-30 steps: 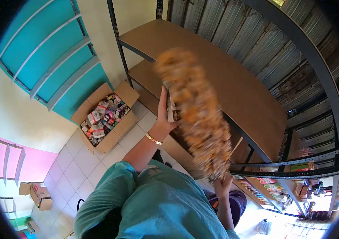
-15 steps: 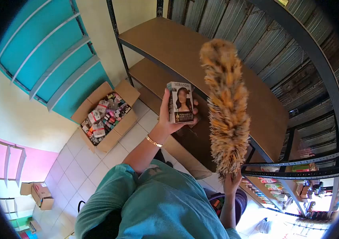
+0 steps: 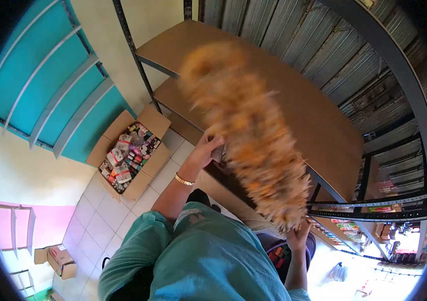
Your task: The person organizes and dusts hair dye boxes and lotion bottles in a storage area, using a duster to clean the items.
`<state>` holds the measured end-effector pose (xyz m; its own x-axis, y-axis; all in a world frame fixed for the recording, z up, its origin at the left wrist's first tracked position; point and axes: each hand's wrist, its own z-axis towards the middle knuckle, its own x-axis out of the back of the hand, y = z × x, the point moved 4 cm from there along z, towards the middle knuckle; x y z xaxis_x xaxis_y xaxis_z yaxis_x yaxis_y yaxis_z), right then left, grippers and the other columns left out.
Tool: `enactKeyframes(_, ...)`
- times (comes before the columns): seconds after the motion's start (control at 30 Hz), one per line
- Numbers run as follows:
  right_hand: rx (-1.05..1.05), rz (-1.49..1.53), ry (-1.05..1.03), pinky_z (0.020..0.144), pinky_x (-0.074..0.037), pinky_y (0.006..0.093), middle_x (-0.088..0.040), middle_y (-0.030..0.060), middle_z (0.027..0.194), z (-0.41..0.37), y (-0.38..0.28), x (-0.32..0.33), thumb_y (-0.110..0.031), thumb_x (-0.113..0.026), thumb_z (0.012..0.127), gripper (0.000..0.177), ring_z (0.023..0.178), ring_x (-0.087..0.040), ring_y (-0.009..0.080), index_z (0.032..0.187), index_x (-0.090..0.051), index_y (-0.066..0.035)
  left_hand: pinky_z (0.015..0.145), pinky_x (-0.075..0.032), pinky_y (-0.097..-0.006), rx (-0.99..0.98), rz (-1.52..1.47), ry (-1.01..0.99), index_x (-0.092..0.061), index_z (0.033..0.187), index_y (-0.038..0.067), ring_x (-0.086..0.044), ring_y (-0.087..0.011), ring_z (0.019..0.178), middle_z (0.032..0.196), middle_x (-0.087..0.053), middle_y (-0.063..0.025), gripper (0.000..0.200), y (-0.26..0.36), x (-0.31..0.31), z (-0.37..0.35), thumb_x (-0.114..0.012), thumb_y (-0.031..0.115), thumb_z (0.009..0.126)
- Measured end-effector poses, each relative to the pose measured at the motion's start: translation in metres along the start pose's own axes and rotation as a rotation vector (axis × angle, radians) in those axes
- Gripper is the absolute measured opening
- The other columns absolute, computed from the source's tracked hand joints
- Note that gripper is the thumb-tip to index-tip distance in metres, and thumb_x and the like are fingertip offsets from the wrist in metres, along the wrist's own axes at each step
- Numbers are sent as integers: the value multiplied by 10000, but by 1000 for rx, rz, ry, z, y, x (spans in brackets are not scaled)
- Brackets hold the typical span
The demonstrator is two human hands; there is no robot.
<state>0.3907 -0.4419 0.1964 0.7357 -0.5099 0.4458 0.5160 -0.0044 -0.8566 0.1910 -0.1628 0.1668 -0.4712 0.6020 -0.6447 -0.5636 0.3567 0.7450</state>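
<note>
My left hand (image 3: 210, 149), with a gold bracelet on its wrist, is closed round the hair color box (image 3: 218, 153), which is mostly hidden behind the duster. My right hand (image 3: 298, 236) grips the lower end of a fluffy orange-brown duster (image 3: 253, 135). The duster is blurred by motion and leans up and to the left, across the box and in front of the brown shelf (image 3: 313, 120).
An open carton (image 3: 146, 181) packed with small items stands on the tiled floor at the left. A smaller carton (image 3: 62, 261) lies farther down. Below my right hand is a dark tub (image 3: 307, 251). Stocked shelves (image 3: 374, 236) stand at the right.
The duster has swung left from nearly upright and now covers most of the box. My left hand has shifted slightly left, and the view has moved a little.
</note>
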Motion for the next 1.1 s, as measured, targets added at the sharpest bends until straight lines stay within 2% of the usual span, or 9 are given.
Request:
enactKeyframes(0.1, -12, -402, -20, 708, -433, 358, -564, 200, 850, 13, 7, 7, 36, -422, 652, 349, 799, -562, 308, 984, -531, 32, 781, -479, -499, 46, -130, -239, -281, 1313, 64, -439, -304, 1141, 1255, -424, -143, 678, 5, 20, 10, -560, 415, 805)
enactKeyframes(0.23, -242, -54, 254, 622, -446, 358, -581, 183, 779, 29, -4, 5, -16, -467, 654, 304, 690, -572, 316, 943, -550, 27, 816, -434, -553, 60, -402, -254, -258, 1328, 60, -381, -406, 1169, 1337, -313, -187, 795, 37, -2, 42, -347, 644, 796)
enactKeyframes(0.37, 24, -239, 59, 606, -451, 323, -586, 183, 761, 33, -53, -43, -3, -479, 657, 315, 671, -588, 286, 964, -544, 29, 914, -317, -615, 50, -716, -75, -263, 1337, 113, -381, -339, 1193, 1355, -290, -183, 731, 27, 2, 75, -404, 595, 806)
enactKeyframes(0.53, -335, -277, 189, 645, -462, 330, -591, 198, 775, 48, -42, -49, -29, -497, 647, 349, 703, -593, 319, 989, -536, 30, 1009, -248, -542, 145, -1011, -416, -324, 1315, 120, -379, -311, 1201, 1308, -384, -149, 656, 31, -14, 90, -463, 522, 815)
enactKeyframes(0.7, -132, -428, 72, 743, -455, 362, -587, 231, 881, 41, -41, -55, -52, -529, 636, 414, 840, -573, 370, 1040, -526, 38, 986, -327, -477, 248, -670, -23, -352, 1281, 74, -429, -289, 1160, 1258, -442, -122, 574, 7, 12, 98, -489, 423, 847)
enactKeyframes(0.8, -259, -296, 300, 724, -455, 392, -588, 232, 867, 54, 4, -31, -96, -576, 650, 426, 822, -569, 382, 1058, -531, 18, 913, -414, -475, 156, -592, 39, -347, 1275, 66, -421, -294, 1164, 1251, -442, -125, 527, 2, 20, 108, -424, 413, 886)
enactKeyframes(0.93, -542, -555, 202, 681, -446, 407, -594, 193, 906, 119, 44, 17, -226, -646, 697, 377, 803, -565, 372, 1026, -578, -57, 900, -410, -505, 170, -429, -6, -378, 1216, 67, -480, -266, 1085, 1172, -488, -124, 459, 28, -13, 97, -401, 400, 900)
enactKeyframes(1.03, -53, -905, 226, 744, -438, 412, -567, 163, 1031, 154, 67, 26, -252, -659, 685, 445, 888, -545, 363, 1098, -565, -114, 876, -436, -507, 0, -178, -45, -403, 1176, 53, -523, -282, 1026, 1124, -510, -134, 434, 26, -15, 96, -479, 355, 875)
enactKeyframes(1.1, 24, -1010, 178, 791, -432, 418, -549, 165, 1074, 171, 58, 30, -269, -669, 692, 500, 931, -537, 362, 1147, -531, -112, 857, -457, -494, -15, -110, -59, -411, 1166, 45, -534, -292, 1011, 1112, -513, -148, 448, 35, -37, 97, -552, 321, 841)
